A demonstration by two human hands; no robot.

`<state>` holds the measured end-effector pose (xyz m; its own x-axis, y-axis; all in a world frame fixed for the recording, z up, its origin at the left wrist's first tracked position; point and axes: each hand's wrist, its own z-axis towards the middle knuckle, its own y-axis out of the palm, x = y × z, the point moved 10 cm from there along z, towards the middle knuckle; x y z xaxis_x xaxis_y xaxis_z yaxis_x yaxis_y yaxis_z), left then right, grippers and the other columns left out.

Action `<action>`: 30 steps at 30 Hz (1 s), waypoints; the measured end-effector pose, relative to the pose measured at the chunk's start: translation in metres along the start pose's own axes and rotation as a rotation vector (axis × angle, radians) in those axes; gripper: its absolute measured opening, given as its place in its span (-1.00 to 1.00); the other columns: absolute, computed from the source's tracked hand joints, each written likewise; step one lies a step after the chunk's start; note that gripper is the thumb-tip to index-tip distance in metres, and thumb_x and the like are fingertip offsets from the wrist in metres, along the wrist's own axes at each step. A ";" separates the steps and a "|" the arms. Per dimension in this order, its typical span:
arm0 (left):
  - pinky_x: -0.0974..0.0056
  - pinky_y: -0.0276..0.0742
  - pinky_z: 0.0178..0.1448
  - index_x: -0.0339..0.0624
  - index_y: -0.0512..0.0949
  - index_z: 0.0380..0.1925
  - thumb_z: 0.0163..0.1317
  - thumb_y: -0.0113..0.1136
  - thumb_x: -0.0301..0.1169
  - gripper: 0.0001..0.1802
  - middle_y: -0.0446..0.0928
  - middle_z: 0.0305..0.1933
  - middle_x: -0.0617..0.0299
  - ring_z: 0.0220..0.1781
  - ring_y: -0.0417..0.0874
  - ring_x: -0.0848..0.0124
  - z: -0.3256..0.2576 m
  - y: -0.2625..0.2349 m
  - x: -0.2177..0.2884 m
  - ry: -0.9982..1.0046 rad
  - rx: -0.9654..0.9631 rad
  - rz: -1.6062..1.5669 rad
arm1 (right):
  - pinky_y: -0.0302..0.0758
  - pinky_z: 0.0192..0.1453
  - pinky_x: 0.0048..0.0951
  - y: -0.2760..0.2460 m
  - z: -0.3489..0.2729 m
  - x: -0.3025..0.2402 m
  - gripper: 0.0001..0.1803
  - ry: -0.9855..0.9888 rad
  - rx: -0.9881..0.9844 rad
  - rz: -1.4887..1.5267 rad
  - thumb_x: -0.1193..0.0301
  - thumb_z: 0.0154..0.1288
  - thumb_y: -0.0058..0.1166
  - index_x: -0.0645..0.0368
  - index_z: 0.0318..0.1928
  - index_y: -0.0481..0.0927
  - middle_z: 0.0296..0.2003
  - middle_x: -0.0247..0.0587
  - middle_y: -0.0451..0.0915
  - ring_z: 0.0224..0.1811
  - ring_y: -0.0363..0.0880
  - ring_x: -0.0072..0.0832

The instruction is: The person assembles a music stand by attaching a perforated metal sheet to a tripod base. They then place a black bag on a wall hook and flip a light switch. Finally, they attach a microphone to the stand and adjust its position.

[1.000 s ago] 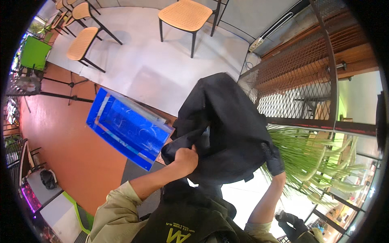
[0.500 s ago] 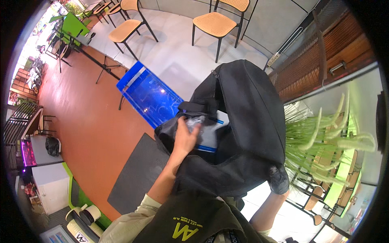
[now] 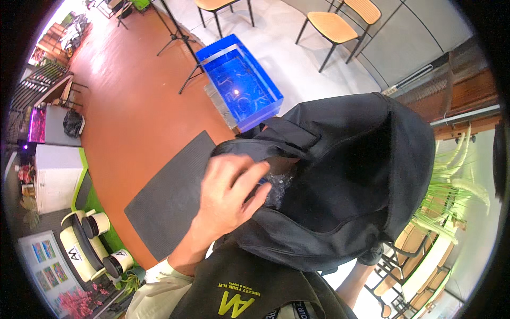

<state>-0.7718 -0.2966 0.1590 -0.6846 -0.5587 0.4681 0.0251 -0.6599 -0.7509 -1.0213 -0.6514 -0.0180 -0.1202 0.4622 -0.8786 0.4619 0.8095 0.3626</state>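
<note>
A large black fabric bag is held in front of me, its mouth gaping. My left hand is at the bag's near left rim, thumb and index finger apart, the other fingers curled and partly hidden. Just beyond these fingertips, inside the bag, lies crinkled clear plastic wrap, with a small blue patch showing by the fingers. What the wrap covers is mostly hidden. My right hand has a dark covering and holds the bag from below at its right side; its fingers are mostly hidden.
A blue open-topped crate stands beyond the bag on the floor. A dark mat lies to the left. A thin black stand rises beside the crate. Chairs are at the back, a grassy plant at the right.
My left hand has drawn back from deeper in the bag to its rim. The bag has swung to the right and its mouth shows more. The view has shifted, bringing the whole crate into sight.
</note>
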 end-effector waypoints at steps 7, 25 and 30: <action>0.01 0.52 0.01 -0.27 0.49 -0.08 0.11 0.22 -0.41 -0.65 0.61 -0.33 -0.16 -0.08 0.63 -0.12 -0.154 0.022 -0.171 -0.736 -0.334 -0.080 | 0.31 0.36 -0.08 0.122 -0.007 0.065 -0.28 0.173 -0.254 0.111 0.03 0.25 0.18 0.23 0.27 0.36 0.22 -0.16 0.44 0.24 0.40 -0.24; 0.13 0.25 0.40 -0.09 0.28 0.32 -0.02 0.45 -0.04 -0.08 0.33 0.28 0.05 0.32 0.34 0.20 -0.624 -0.147 -0.116 -1.092 0.126 -0.829 | 0.50 0.12 -0.29 0.362 -0.136 0.363 -0.66 0.857 -0.361 -0.042 0.38 0.38 -0.05 0.30 0.08 0.48 0.04 -0.02 0.57 0.06 0.54 -0.20; 0.29 0.41 0.02 -0.21 0.40 0.18 -0.04 0.47 -0.04 -0.18 0.44 -0.10 0.20 -0.10 0.44 0.37 -0.705 -0.148 -0.128 -1.248 0.215 -0.821 | 0.57 -0.15 -0.19 0.428 -0.139 0.399 -0.66 1.029 -0.971 -0.874 0.26 0.38 -0.07 0.33 -0.19 0.59 -0.32 0.06 0.66 -0.26 0.66 -0.17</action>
<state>-1.2016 0.2266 -0.1184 0.4770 0.0082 0.8789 0.1330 -0.9891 -0.0630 -0.9937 -0.0702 -0.1705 -0.7044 -0.5117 -0.4918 -0.6880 0.6625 0.2961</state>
